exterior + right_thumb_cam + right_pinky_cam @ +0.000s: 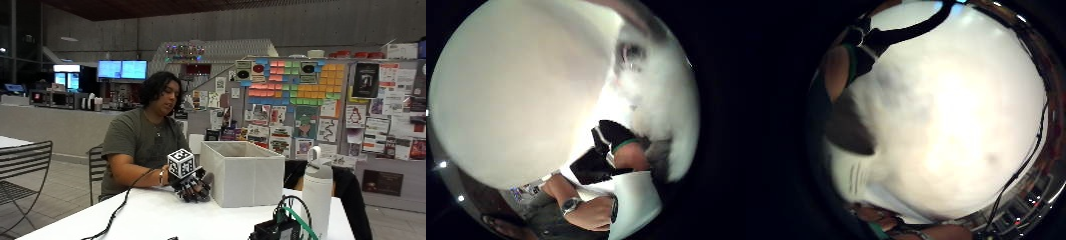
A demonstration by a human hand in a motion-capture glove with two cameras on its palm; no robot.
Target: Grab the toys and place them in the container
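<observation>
Outside view: white bottle [317, 192] stands beside container [243, 172].

the container [247, 175] looks like matt pale cloth, soft-sided. the toy [661, 90] is white fluffy plush with grey patches. the table [166, 220] is smooth white. the bottle [317, 192] seems smooth plastic.

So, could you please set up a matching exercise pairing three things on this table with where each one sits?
Things:
1. gloved right hand
2. white container
3. white bottle

Places:
A. at the table's near right, beside the black device
B. in the middle of the table
C. just beside the container, on the person's side

Pairs: 1-C, 2-B, 3-A
</observation>
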